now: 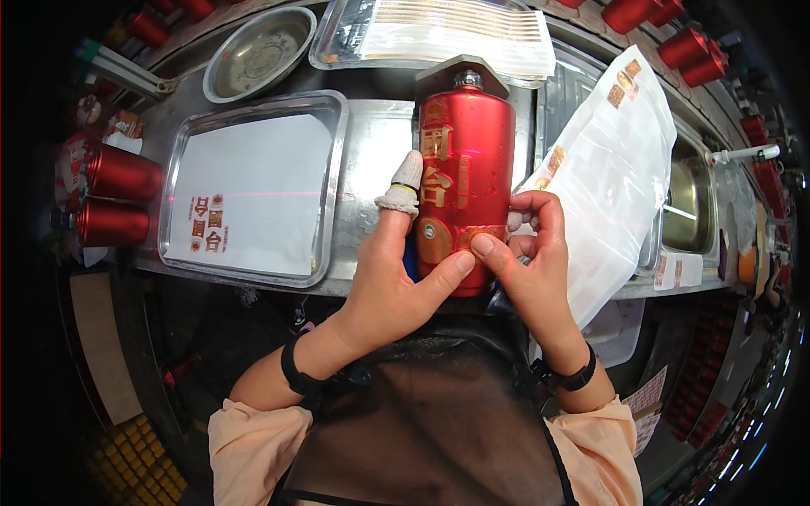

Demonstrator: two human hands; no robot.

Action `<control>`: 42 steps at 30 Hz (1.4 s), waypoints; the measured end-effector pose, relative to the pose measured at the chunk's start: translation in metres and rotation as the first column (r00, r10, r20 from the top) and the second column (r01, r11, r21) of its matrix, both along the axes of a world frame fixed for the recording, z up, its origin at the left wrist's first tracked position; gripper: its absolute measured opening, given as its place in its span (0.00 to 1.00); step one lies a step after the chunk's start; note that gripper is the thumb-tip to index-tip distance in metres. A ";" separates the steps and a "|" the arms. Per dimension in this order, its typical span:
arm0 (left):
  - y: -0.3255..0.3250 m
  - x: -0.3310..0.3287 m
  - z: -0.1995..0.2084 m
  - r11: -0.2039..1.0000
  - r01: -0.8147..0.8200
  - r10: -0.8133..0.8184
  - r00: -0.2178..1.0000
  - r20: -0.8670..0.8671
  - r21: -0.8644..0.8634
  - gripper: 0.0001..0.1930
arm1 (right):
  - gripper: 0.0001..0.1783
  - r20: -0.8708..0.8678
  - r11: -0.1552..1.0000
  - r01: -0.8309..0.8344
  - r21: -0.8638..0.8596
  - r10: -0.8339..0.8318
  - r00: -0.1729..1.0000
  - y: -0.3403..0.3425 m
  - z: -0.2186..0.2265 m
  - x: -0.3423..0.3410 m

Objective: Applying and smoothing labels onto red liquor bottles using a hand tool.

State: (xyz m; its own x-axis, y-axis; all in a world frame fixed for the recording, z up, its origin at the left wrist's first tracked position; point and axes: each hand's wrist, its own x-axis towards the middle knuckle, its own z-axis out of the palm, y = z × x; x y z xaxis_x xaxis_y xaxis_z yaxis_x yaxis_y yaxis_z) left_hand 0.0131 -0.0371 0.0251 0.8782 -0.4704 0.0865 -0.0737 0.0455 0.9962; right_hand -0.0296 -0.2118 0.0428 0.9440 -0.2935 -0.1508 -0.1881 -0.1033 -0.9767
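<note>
So, two bottles sat far left, then a metal tray. The left hand cupped the red bottle by the bench edge, thumb low on its front; the right hand had its thumb there too, fingers curled, couldn't tell around what. Plastic sheet lay further right.

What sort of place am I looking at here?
Probably a bottle-decorating workshop: the left hand and right hand hold a red bottle, more red bottles show at left, and a tray holds a printed sheet.
</note>
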 end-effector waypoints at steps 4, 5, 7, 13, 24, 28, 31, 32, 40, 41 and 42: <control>-0.001 -0.002 0.003 1.000 0.013 -0.013 1.000 -0.019 0.012 0.47 | 0.30 -0.024 1.000 0.000 -0.008 0.000 1.000 0.003 0.003 0.003; -0.001 -0.002 0.003 1.000 0.013 -0.013 1.000 -0.026 0.013 0.47 | 0.30 -0.041 1.000 0.008 0.024 -0.007 0.999 0.005 0.006 0.004; 0.000 -0.002 0.000 1.000 0.012 -0.012 1.000 -0.021 0.018 0.47 | 0.30 -0.035 0.998 0.010 0.057 -0.008 0.999 0.008 0.010 0.006; -0.002 -0.002 0.005 1.000 0.017 -0.017 0.998 -0.056 0.000 0.46 | 0.30 -0.037 0.999 0.017 0.035 -0.016 0.999 0.009 0.011 0.007; -0.011 0.004 0.018 0.990 -0.070 0.045 0.979 -0.198 -0.124 0.42 | 0.25 0.037 0.930 -0.043 0.365 0.032 0.999 -0.010 -0.016 -0.003; -0.012 0.004 0.016 0.992 -0.101 0.087 0.981 -0.172 -0.074 0.40 | 0.27 0.015 0.944 -0.090 0.316 0.089 0.996 -0.012 -0.016 -0.004; -0.013 0.004 0.016 0.993 -0.098 0.084 0.981 -0.176 -0.072 0.40 | 0.28 0.030 0.951 -0.074 0.302 0.068 0.997 -0.013 -0.018 -0.004; -0.013 0.004 0.016 0.993 -0.093 0.077 0.979 -0.187 -0.074 0.39 | 0.29 0.020 0.953 -0.072 0.295 0.069 0.997 -0.015 -0.019 -0.005; -0.010 0.004 0.008 0.992 -0.075 0.057 0.985 -0.164 -0.102 0.39 | 0.29 0.001 0.949 -0.078 0.307 0.081 0.997 -0.012 -0.017 -0.004; -0.010 0.004 0.008 0.990 -0.084 0.064 0.983 -0.171 -0.111 0.39 | 0.28 0.004 0.947 -0.068 0.314 0.070 0.998 -0.011 -0.016 -0.004; -0.010 0.004 0.010 0.990 -0.084 0.064 0.983 -0.170 -0.111 0.39 | 0.28 0.006 0.945 -0.055 0.322 0.056 0.998 -0.010 -0.015 -0.004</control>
State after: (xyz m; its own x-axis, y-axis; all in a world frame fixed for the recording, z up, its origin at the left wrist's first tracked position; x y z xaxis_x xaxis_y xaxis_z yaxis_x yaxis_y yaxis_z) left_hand 0.0175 -0.0467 0.0346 0.9170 -0.3988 -0.0125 0.0843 0.1632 0.9830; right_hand -0.0333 -0.2216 0.0279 0.9568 -0.1759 -0.2316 -0.1943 0.2057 -0.9591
